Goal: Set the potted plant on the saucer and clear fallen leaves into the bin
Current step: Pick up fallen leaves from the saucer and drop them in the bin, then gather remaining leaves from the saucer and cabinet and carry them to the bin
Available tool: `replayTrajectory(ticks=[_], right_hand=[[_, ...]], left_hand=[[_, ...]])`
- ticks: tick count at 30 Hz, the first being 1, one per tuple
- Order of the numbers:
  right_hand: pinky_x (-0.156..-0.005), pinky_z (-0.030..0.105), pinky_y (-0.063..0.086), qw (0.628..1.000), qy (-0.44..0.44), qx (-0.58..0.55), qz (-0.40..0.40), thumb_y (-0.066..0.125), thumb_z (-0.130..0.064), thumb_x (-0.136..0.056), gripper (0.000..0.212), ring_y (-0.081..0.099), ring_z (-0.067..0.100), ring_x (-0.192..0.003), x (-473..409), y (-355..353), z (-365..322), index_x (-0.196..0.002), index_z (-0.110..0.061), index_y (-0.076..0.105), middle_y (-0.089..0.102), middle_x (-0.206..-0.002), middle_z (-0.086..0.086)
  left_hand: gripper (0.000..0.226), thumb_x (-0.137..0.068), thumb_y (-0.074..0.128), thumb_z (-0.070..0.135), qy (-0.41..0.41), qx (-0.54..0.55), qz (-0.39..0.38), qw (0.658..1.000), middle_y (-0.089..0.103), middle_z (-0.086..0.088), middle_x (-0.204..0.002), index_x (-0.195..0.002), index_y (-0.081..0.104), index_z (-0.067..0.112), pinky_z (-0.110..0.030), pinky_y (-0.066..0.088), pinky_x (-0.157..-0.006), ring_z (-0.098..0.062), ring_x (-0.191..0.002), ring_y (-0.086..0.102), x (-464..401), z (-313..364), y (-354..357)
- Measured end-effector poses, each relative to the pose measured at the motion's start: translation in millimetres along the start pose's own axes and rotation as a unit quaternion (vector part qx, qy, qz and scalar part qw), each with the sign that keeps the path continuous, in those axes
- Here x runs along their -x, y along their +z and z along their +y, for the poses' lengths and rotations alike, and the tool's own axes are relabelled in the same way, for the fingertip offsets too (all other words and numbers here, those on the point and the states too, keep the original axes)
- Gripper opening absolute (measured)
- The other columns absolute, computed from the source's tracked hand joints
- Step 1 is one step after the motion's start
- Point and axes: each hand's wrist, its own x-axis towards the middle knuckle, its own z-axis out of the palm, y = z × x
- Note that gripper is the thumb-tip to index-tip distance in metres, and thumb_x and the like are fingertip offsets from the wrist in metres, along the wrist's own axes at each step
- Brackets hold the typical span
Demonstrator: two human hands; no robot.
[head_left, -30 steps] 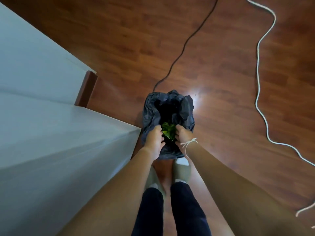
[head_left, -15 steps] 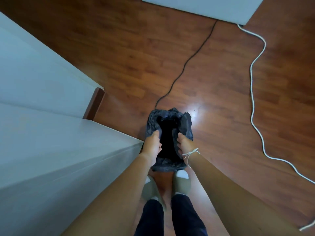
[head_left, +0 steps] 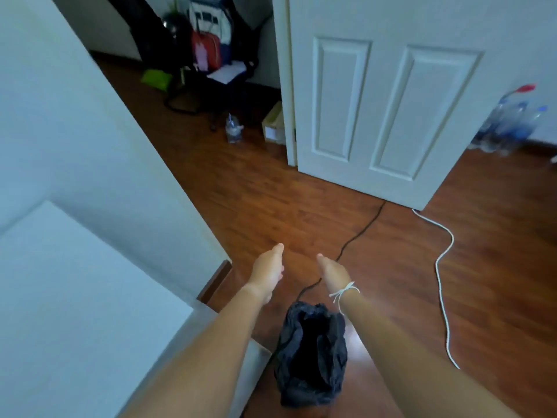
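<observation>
Wood floor (head_left: 271,212) fills most of the view, reddish-brown planks w/ a glare patch just right of the bin. White wall (head_left: 75,131) runs along the left, 7 to 11 o'clock; a white tabletop (head_left: 75,297) sits lower left at 8 o'clock, corner pointing toward the bin. White panelled door (head_left: 385,110) at 1 o'clock, standing ajar; through the gap at 12 o'clock there's clutter: bags (head_left: 208,34), a dark chair base, a green item on the floor, a small clear bottle (head_left: 232,131), a cardboard box (head_left: 272,122). Water bottles (head_left: 509,122) at 2 o'clock vs the far wall, blurred. Bin (head_left: 312,354) at 6 o'clock on the floor btwn the forearms, lined w/ a crumpled black bag, mouth open; inside is dark, contents can't be made out. Both arms extend fwd above it. Left hand (head_left: 268,273) is past the bin's far edge, fingers straight, palm facing inward, nothing in it, not touching the bin. Right hand (head_left: 333,273) mirrors it, also spread flat and empty, palm facing the left one, a clear gap btwn the two. White string bracelet (head_left: 343,292) on the right wrist, loose ends hanging. Black cable (head_left: 358,233) runs from under the door toward the bin, passing beneath the right hand. White cord (head_left: 441,267) snakes along the floor at 3 o'clock, well apart from the bin. Potted plant, saucer: not in frame.
</observation>
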Motion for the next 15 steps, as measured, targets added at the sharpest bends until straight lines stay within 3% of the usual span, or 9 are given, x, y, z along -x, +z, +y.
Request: replayTrajectory(ticks=[8,12,15], right_hand=[[-0.114,0.041,0.033,0.977,-0.179,0.076,-0.093,0.045,-0.041,-0.092,0.054,0.047,0.024,-0.132,102.2,49.3,-140.0,-0.137,-0.012,0.049,0.049,-0.144,0.006],[-0.118,0.034,0.028,0.938,-0.263,0.17,-0.151,0.037,-0.036,-0.098,0.051,0.039,0.021,-0.138,152.3,95.7,-164.1,-0.143,-0.011,0.04,0.041,-0.15,0.004],[-0.114,0.029,0.031,0.892,-0.319,0.254,-0.197,0.036,-0.026,-0.1,0.044,0.042,0.023,-0.136,185.2,133.5,-159.4,-0.138,-0.007,0.046,0.045,-0.148,0.009]], left_hand=[[0.059,-0.095,0.029,0.051,0.149,-0.002,0.122,0.981,0.035,-0.004,-0.154,-0.145,0.033,0.019,-0.043,0.03,-0.116,-0.026,-0.138,0.038,121.7,95.9,-90.3],[0.053,-0.098,0.031,0.043,0.19,0.024,0.203,0.96,0.04,-0.006,-0.15,-0.142,0.038,0.015,-0.042,0.033,-0.115,-0.027,-0.135,0.043,175.6,86.1,-137.2],[0.043,-0.097,0.035,0.036,0.197,0.061,0.242,0.948,0.05,-0.006,-0.137,-0.132,0.048,0.016,-0.04,0.036,-0.112,-0.026,-0.126,0.048,214.8,53.2,-175.7]])
